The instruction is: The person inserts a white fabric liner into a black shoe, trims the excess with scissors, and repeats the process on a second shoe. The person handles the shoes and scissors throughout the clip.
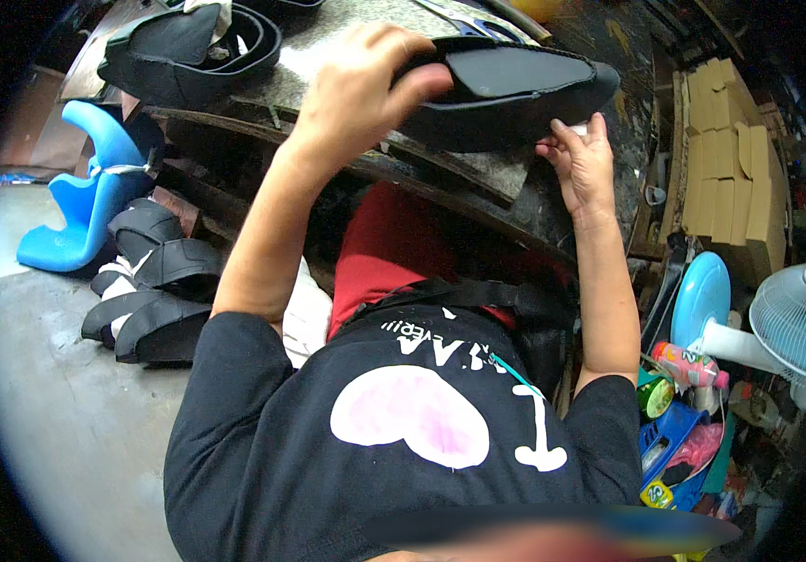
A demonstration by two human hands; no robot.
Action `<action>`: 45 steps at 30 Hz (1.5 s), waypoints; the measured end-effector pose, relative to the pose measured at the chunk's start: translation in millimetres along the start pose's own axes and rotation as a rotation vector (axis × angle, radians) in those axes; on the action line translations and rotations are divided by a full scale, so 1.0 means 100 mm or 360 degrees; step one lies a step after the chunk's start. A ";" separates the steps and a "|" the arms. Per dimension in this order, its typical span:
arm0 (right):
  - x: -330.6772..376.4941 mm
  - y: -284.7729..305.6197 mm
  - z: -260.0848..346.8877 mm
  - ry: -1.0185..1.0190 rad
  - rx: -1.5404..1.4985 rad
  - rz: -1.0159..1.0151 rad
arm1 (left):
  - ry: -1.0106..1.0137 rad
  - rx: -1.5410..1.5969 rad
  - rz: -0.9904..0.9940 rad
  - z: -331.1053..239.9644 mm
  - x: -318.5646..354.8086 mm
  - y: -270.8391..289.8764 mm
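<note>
A black slip-on shoe (506, 112) is held over the near edge of the workbench, its toe pointing right and its opening facing up. My left hand (365, 94) grips it at the heel end, thumb over the rim and the other fingers mostly hidden behind. Just below the toe, my right hand (581, 164) has its thumb and fingers drawn together by a small white bit that I cannot make out. Whether the right fingertips touch the shoe is unclear. More black shoe pieces (178, 61) lie on the bench to the left.
Scissors (478, 23) lie at the bench's (295, 61) back. Black shoe uppers (164, 281) are piled below left, beside a blue curved stand (84, 192). To the right are stacked cardboard boxes (726, 164), a fan (787, 318), a pink bottle (688, 365) and a blue basket (670, 445).
</note>
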State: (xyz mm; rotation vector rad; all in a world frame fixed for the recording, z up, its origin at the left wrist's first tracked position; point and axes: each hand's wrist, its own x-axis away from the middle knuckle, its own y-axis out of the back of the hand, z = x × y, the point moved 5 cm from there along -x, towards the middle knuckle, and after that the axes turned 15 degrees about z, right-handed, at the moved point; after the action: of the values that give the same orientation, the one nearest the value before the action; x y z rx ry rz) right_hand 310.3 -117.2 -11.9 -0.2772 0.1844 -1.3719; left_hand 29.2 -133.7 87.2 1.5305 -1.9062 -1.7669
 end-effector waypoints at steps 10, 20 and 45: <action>0.25 -0.54 0.83 0.1035 0.1773 0.0213 | 0.0514 0.1936 0.0266 0.47 0.26 -0.15; 0.10 -0.63 0.38 0.0550 0.2391 0.0196 | -0.0011 -0.0361 -0.0729 0.21 0.10 0.06; -0.06 -0.59 0.05 0.0814 0.2689 0.0761 | -0.0186 0.0467 0.0936 0.35 0.29 -0.68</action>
State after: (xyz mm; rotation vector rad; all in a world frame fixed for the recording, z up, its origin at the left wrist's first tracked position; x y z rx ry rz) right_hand 255.7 -121.4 10.8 1.4348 -0.4840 -0.7156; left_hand 30.2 -117.6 6.8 0.7948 -2.4266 -1.3820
